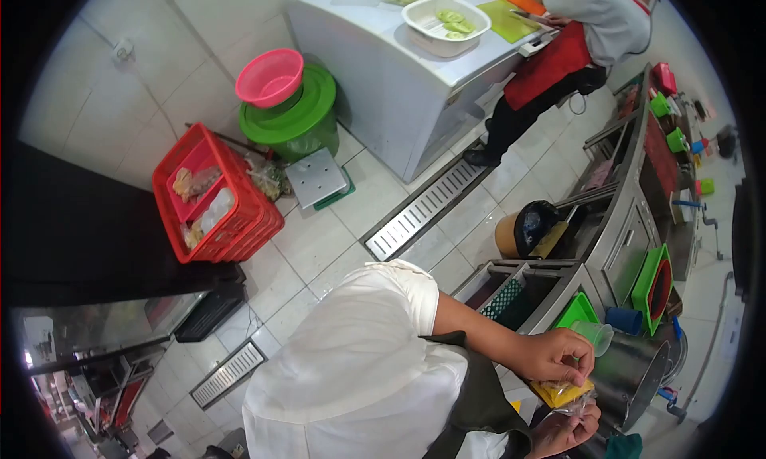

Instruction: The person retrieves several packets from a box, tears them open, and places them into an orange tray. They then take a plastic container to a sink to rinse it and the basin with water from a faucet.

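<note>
My left hand (565, 355), at the end of the bare forearm, pinches the top of a small clear plastic bag (563, 392) with something yellow in it. Just below, my right hand (568, 432) is closed on the crinkled clear end of the same bag. The yellow contents are too small to name. A large metal pot (634, 383) stands right beside both hands. Close to my left hand are a clear plastic cup (594, 335), a green tray (576, 309) and a blue cup (624, 320).
A co-worker in a red apron (550, 64) works at a white freezer-like counter (375, 68) holding a white basin (447, 44). Red crates (219, 220), a green lidded bin (307, 124) and a pink basin (270, 76) stand by the wall. A drain grate (427, 208) crosses the floor.
</note>
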`<state>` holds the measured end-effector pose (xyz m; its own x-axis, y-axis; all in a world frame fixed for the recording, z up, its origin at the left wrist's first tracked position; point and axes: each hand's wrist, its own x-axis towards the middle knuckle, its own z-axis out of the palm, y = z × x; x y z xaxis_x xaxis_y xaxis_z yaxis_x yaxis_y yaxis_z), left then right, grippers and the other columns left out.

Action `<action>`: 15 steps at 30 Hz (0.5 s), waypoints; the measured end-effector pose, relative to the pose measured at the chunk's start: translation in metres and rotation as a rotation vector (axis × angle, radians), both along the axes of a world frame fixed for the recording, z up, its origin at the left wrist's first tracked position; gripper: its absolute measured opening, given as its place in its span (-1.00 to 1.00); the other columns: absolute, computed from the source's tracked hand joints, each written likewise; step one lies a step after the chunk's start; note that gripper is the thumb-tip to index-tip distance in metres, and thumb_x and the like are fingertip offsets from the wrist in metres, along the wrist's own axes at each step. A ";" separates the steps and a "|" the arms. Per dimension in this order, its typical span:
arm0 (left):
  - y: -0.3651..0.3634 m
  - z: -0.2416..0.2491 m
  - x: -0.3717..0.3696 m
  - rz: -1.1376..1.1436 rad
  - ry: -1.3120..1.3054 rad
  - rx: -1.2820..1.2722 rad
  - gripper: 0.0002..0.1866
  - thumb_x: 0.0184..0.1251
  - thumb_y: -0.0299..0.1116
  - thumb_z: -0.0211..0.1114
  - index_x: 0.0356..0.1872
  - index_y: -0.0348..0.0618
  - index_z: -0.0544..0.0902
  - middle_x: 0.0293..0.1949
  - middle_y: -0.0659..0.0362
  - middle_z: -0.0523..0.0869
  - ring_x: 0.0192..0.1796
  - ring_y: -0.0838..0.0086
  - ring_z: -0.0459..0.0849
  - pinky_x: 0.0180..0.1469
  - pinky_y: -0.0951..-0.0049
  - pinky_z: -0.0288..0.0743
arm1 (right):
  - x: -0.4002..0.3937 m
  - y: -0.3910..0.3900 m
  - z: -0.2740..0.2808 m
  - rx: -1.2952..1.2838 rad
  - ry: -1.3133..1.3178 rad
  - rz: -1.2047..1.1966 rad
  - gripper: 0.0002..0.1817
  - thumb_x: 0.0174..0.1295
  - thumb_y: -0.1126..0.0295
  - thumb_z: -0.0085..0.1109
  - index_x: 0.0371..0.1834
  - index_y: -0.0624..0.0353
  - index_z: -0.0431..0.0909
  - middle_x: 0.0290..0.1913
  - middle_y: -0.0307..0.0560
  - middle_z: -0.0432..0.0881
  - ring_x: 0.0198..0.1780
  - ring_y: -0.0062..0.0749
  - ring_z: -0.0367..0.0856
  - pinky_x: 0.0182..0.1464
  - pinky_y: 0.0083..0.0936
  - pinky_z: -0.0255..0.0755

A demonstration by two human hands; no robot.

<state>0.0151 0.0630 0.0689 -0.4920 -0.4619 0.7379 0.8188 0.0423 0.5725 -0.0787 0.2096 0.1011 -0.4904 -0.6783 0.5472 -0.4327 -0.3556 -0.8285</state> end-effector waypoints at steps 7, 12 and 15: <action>-0.006 0.008 -0.014 -0.370 -0.132 0.241 -0.81 0.20 -0.36 0.18 -0.45 -0.27 0.42 -0.33 0.19 0.49 -0.25 0.60 0.45 -0.19 0.60 0.34 | 0.012 -0.016 0.008 -0.121 -0.054 -0.124 -0.82 0.14 0.36 0.06 -0.39 0.16 0.26 -0.36 -0.19 0.24 -0.29 -0.48 0.23 -0.20 -0.55 0.21; -0.018 0.018 -0.020 -0.291 -0.058 -0.062 -0.80 0.24 -0.26 0.09 -0.28 -0.19 0.45 -0.17 0.10 0.45 -0.09 0.36 0.44 0.08 0.33 0.24 | 0.009 -0.013 0.010 -0.187 -0.053 -0.175 -0.87 0.16 0.42 0.01 -0.38 0.19 0.27 -0.34 -0.16 0.28 -0.32 -0.46 0.23 -0.22 -0.54 0.22; -0.029 0.051 -0.014 -0.014 0.085 -0.514 -0.75 0.23 -0.25 0.08 -0.12 -0.11 0.47 -0.12 0.11 0.45 -0.03 0.26 0.42 0.21 0.05 0.04 | 0.010 -0.006 0.008 -0.189 -0.064 -0.268 -0.88 0.16 0.43 -0.01 -0.36 0.20 0.27 -0.29 -0.10 0.33 -0.30 -0.44 0.26 -0.20 -0.52 0.23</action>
<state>0.0016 0.0338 0.1200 -0.4238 -0.0233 0.9055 0.8642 0.2889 0.4119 -0.0690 0.2034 0.1092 -0.6750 -0.4096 0.6137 -0.4812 -0.3861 -0.7870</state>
